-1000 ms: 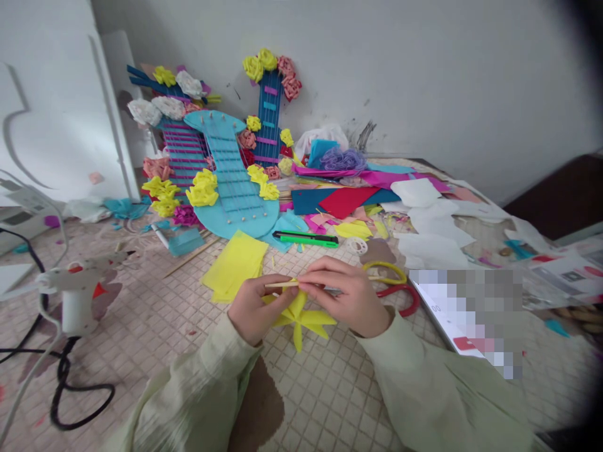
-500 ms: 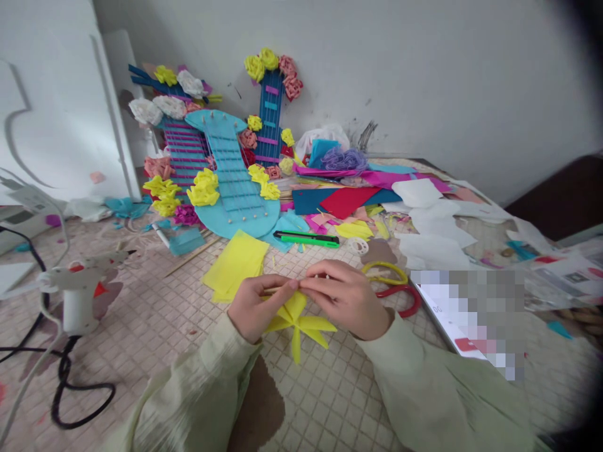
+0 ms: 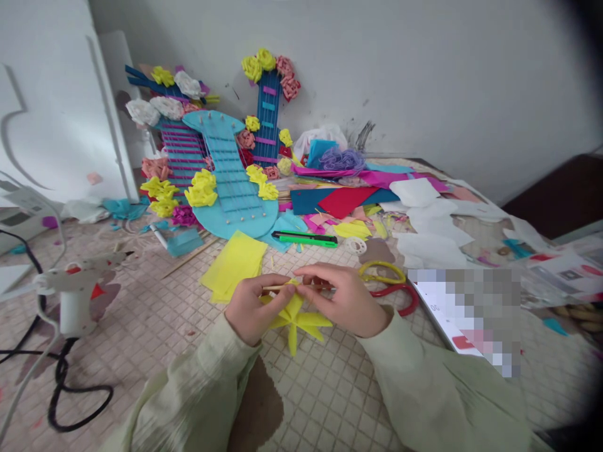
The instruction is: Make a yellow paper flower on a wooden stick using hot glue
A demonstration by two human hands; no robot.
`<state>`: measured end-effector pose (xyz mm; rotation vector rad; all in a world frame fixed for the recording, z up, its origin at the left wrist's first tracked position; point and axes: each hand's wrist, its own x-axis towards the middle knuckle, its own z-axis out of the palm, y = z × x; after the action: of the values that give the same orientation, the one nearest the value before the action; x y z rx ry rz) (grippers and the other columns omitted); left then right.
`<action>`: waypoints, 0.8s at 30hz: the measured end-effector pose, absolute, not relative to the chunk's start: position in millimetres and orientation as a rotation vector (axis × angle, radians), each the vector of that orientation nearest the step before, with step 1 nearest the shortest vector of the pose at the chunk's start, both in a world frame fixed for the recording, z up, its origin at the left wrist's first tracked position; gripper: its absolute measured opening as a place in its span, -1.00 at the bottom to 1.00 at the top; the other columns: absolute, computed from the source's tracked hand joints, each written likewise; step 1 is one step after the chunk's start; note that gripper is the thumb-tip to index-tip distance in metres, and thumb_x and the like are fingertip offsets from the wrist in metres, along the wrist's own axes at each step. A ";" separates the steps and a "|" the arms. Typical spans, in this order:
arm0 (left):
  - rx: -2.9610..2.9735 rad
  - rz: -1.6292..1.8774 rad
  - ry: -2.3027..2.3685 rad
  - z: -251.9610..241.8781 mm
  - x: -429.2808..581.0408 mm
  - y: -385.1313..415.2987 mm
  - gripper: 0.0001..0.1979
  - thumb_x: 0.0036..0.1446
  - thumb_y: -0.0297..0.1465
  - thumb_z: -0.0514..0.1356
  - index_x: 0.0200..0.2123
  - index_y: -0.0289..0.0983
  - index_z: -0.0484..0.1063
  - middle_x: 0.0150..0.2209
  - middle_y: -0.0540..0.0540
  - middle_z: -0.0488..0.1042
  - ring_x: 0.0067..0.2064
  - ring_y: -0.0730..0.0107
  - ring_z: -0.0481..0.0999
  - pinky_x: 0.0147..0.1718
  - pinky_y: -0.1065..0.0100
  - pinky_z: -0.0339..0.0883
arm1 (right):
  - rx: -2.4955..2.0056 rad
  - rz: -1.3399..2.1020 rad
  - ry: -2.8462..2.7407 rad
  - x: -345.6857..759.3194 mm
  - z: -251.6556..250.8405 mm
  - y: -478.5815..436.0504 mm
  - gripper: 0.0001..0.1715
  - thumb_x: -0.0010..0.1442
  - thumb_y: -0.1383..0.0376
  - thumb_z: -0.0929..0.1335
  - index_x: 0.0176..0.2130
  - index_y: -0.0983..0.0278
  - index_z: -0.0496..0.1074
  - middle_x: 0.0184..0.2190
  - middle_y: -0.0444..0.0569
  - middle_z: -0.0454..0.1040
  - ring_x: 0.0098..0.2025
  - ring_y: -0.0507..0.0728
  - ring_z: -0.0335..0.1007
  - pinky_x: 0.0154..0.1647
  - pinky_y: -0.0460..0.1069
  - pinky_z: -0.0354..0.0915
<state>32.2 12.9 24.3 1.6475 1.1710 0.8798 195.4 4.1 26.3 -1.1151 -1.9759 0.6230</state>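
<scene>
A yellow crepe-paper flower [image 3: 296,319] with several pointed petals hangs between my hands, just above the table. One upper petal meets a thin wooden stick [image 3: 272,288] that lies crosswise through my fingers. My left hand [image 3: 252,309] is closed, its thumb and fingers pinching the stick and the petal. My right hand [image 3: 347,302] curls over the stick's other end, thumb and fingertips at the petal's tip, its index finger slightly raised. The exact contact under the right fingers is partly hidden.
Yellow paper sheets [image 3: 235,263] and a green cutter [image 3: 305,238] lie beyond my hands. Red-and-yellow scissors [image 3: 382,272] and a phone [image 3: 440,320] are at right, a corded glue gun [image 3: 75,298] at left. Flower-decorated blue panels [image 3: 230,169] stand behind.
The right index finger has lifted and shifted left over the petal's tip, showing more of the stick. The flower has tilted up slightly. The left hand keeps its pinch.
</scene>
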 end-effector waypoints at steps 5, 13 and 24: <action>1.691 0.875 1.140 24.9 31.5 13.1 -0.78 -0.05 -0.33 0.12 -0.39 -0.34 0.48 -0.45 -0.11 0.51 -0.41 0.35 0.47 -0.45 0.44 0.34 | -1.144 0.682 -1.941 195.0 28.3 3.0 -0.73 0.05 0.23 0.27 -0.23 0.28 0.39 -0.46 -0.09 0.43 -0.43 -0.01 0.33 -0.44 -0.12 0.28; 1.803 0.861 1.180 24.8 31.2 12.0 -0.81 -0.05 -0.37 0.11 -0.44 -0.34 0.47 -0.47 -0.08 0.51 -0.45 0.41 0.45 -0.50 0.49 0.30 | -1.175 0.699 -1.897 194.9 24.0 5.9 -0.76 0.01 0.23 0.32 -0.28 0.29 0.41 -0.49 -0.09 0.44 -0.46 -0.01 0.33 -0.45 -0.13 0.30; 1.533 0.817 1.174 27.8 33.7 11.6 -0.74 -0.18 -0.36 0.20 -0.35 -0.36 0.44 -0.44 -0.12 0.51 -0.47 0.38 0.46 -0.56 0.46 0.30 | -1.150 0.411 -1.931 195.1 23.7 3.9 -0.79 0.02 0.26 0.30 -0.30 0.30 0.40 -0.44 -0.05 0.44 -0.40 0.01 0.33 -0.38 -0.09 0.30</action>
<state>33.7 11.6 27.8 1.5331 1.1742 0.8175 195.1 3.9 23.7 -1.1497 -1.9305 0.4112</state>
